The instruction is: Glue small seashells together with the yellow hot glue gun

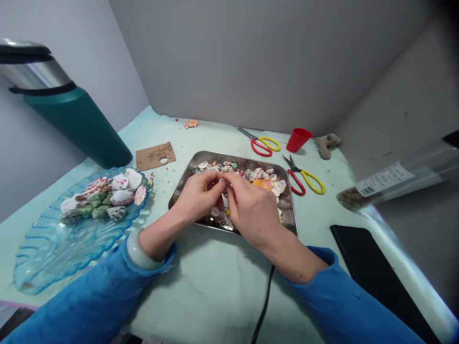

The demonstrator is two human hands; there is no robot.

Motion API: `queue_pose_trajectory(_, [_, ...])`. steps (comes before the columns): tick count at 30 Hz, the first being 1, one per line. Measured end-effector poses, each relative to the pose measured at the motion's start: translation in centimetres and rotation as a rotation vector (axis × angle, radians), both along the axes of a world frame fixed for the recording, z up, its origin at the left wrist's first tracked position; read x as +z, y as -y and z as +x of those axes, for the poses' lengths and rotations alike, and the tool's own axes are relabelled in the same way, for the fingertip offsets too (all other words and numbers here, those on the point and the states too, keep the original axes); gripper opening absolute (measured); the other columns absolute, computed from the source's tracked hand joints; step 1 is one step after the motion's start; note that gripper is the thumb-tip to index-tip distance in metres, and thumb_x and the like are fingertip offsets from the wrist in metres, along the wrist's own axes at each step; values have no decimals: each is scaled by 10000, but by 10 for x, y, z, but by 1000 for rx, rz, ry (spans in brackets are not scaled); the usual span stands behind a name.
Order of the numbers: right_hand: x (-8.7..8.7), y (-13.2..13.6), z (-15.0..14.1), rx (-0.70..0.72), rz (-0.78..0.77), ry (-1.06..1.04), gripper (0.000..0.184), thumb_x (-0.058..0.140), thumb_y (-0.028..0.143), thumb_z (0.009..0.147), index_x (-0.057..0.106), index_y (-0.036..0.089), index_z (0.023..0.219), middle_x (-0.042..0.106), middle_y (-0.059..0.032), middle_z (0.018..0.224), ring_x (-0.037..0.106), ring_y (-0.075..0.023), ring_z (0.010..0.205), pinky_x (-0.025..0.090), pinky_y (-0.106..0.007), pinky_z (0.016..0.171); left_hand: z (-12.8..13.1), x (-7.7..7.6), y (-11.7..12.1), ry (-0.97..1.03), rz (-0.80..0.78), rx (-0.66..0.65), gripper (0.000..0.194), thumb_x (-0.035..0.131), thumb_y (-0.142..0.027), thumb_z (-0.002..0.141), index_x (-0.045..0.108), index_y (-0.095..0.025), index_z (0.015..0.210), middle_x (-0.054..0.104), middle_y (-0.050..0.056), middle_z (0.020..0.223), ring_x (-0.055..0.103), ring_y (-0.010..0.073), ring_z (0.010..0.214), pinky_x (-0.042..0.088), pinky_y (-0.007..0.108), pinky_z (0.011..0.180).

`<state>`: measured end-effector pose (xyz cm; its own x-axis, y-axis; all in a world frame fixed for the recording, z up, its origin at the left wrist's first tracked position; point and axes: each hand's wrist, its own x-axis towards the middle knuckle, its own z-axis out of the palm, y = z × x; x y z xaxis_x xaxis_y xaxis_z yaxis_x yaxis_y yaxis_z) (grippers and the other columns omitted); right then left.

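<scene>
My left hand (197, 195) and my right hand (254, 206) meet above a metal tray (291, 217). Fingertips of both are pinched together around something small and greyish that I cannot make out, mostly hidden by the fingers. Many mixed seashells (258, 174) fill the tray below, white, striped and orange among them. To the left, a blue scalloped glass dish (68, 248) bears more shells (122, 197) and several green, rough snail shells (100, 205) at its far end.
Behind the tray lie two pairs of scissors (263, 143) (303, 176) with red and yellow handles. A red cup (298, 139), a brown card (155, 155), a teal bottle (82, 122), a clear tube (398, 174) and a black flat object (376, 272) stand or lie around. A black cable (264, 301) runs in front.
</scene>
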<state>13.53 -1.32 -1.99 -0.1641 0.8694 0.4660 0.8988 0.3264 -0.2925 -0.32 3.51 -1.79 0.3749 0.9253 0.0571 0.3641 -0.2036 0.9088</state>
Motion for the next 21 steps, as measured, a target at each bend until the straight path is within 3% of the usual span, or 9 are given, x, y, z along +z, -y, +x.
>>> queue_pose_trajectory(9, [1,1,0,14,-4,-20,395,405,153,909,526,222,1279,717,-40,1021,675,-181,828,432,-284,688,1,1,-1,20,16,41,178,529,-257,822,635,-151,918,607,-2,605,569,119,506,452,204,485])
queue_pose_trajectory(21, [0,1,0,-8,15,-1,328,400,164,908,570,198,1187,725,-43,926,659,-171,752,394,-276,622,3,6,2,62,-58,23,123,532,-234,802,619,-148,822,580,-9,589,548,108,498,431,199,470])
